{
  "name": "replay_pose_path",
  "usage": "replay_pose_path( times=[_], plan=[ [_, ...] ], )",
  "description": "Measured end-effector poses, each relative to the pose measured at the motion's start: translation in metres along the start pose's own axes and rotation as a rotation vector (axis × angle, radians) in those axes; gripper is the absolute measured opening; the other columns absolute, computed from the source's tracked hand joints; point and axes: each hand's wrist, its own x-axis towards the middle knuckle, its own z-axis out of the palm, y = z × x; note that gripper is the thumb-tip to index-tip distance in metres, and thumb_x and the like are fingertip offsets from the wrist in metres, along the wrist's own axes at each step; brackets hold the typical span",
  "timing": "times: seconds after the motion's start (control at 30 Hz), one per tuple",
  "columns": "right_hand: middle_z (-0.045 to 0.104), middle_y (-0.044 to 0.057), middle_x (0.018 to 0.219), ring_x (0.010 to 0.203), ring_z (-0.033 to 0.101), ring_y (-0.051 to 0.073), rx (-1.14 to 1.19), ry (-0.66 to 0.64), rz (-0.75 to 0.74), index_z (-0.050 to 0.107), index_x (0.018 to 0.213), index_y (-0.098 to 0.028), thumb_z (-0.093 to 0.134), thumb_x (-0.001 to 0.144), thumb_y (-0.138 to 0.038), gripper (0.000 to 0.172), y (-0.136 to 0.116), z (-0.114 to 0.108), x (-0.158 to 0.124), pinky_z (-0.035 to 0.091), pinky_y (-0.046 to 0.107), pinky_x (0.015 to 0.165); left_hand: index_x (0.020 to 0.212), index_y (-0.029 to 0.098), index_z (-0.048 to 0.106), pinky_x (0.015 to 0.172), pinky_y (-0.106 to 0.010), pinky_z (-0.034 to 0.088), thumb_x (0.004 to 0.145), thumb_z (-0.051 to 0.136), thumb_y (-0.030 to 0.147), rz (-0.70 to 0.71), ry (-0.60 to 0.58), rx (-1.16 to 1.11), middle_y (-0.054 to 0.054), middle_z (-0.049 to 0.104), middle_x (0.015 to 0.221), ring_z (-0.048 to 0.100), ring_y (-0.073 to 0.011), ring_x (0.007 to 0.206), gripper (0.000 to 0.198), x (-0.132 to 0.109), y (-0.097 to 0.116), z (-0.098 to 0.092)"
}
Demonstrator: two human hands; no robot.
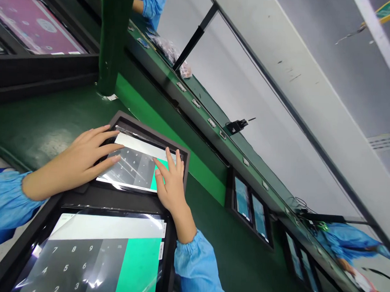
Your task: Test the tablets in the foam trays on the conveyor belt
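Note:
A tablet (134, 165) with a calculator on its screen lies in the far part of a dark tray (139, 123), under clear film. My left hand (84, 156) rests at its left side, fingers spread, the tips over the left part of the screen. On the right, my right hand (171, 183) has its fingers apart over the green strip and the right edge. Neither hand grips anything. Nearer to me, a second tablet (75, 255) shows the same calculator, with loosely lying clear film on it.
A tray with a pink-screened tablet (42, 23) is at the upper left, beside a green post (113, 43). More tablets (242, 197) in dark trays stand along the green bench (207, 237). Co-workers in blue sleeves (154, 6) are at the top and far right.

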Motion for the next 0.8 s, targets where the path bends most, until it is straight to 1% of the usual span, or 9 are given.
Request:
replay_pose_path(
  times=[0.2,0.27,0.4,0.47,0.5,0.57,0.67,0.73,0.8],
  plan=[
    [0.026,0.003,0.168,0.158,0.005,0.034,-0.078,-0.012,-0.002,0.061,0.139,-0.029,0.038,0.103,-0.032,0.043,-0.003,0.001,-0.003,0.012,0.073,0.121,0.131,0.018,0.061,0.118,-0.060,0.033,0.104,0.033,0.051,0.030,0.029,0.039,-0.018,0.045,0.151,0.028,-0.0355,0.150,0.052,0.000,0.000,0.004],
    [0.026,0.003,0.167,0.158,0.006,0.033,-0.078,-0.007,-0.014,0.061,0.138,-0.029,0.038,0.103,-0.032,0.042,-0.004,0.002,-0.001,0.012,0.072,0.121,0.130,0.017,0.062,0.117,-0.060,0.033,0.104,0.031,0.052,0.029,0.050,0.040,-0.018,0.047,0.149,0.029,-0.0363,0.149,0.055,0.000,0.000,0.005],
    [0.029,0.003,0.167,0.158,0.009,0.030,-0.058,-0.012,-0.029,0.061,0.138,-0.029,0.039,0.102,-0.031,0.042,-0.005,0.002,0.000,0.014,0.068,0.123,0.129,0.015,0.064,0.119,-0.059,0.032,0.103,0.030,0.054,0.015,0.050,0.034,-0.018,0.047,0.149,0.031,-0.0371,0.148,0.057,-0.001,-0.001,0.005],
    [0.032,0.003,0.166,0.158,0.012,0.028,-0.038,0.020,-0.038,0.059,0.140,-0.029,0.037,0.103,-0.031,0.043,-0.005,0.001,-0.002,0.015,0.064,0.125,0.130,0.015,0.064,0.119,-0.058,0.032,0.103,0.032,0.053,0.006,0.043,0.030,-0.018,0.047,0.149,0.031,-0.0374,0.148,0.057,-0.002,-0.001,0.005],
    [0.034,0.003,0.165,0.158,0.014,0.027,-0.030,0.069,-0.043,0.057,0.141,-0.029,0.036,0.103,-0.031,0.043,-0.005,0.000,-0.004,0.014,0.063,0.125,0.129,0.015,0.064,0.119,-0.058,0.032,0.103,0.032,0.052,0.006,0.048,0.028,-0.018,0.048,0.149,0.032,-0.0377,0.148,0.056,-0.002,-0.001,0.005],
    [0.043,0.003,0.160,0.156,0.022,0.026,-0.025,0.232,-0.044,0.055,0.142,-0.030,0.031,0.104,-0.031,0.044,-0.005,-0.002,-0.009,0.015,0.060,0.126,0.129,0.014,0.065,0.119,-0.058,0.033,0.103,0.032,0.049,0.011,0.061,0.029,-0.019,0.049,0.148,0.032,-0.0383,0.148,0.055,-0.002,-0.001,0.005],
    [0.057,0.006,0.147,0.151,0.035,0.026,-0.020,0.495,-0.005,0.057,0.138,-0.029,0.027,0.105,-0.031,0.045,-0.003,-0.007,-0.015,0.022,0.058,0.124,0.130,0.013,0.064,0.118,-0.060,0.033,0.103,0.031,0.047,0.019,0.071,0.038,-0.020,0.049,0.148,0.030,-0.0388,0.148,0.054,-0.002,0.000,0.005],
    [0.060,0.008,0.142,0.149,0.038,0.026,0.016,0.598,0.023,0.059,0.136,-0.027,0.026,0.106,-0.032,0.045,-0.001,-0.009,-0.017,0.028,0.056,0.121,0.130,0.013,0.064,0.118,-0.061,0.033,0.103,0.032,0.047,0.022,0.073,0.041,-0.019,0.049,0.147,0.030,-0.0386,0.148,0.053,-0.002,0.000,0.005],
    [0.062,0.008,0.140,0.148,0.039,0.027,0.065,0.641,0.027,0.060,0.134,-0.027,0.027,0.106,-0.033,0.044,0.001,-0.009,-0.017,0.031,0.054,0.120,0.130,0.014,0.063,0.118,-0.061,0.033,0.104,0.031,0.046,0.020,0.073,0.045,-0.019,0.049,0.147,0.030,-0.0383,0.148,0.053,-0.002,0.000,0.005]
  ],
)
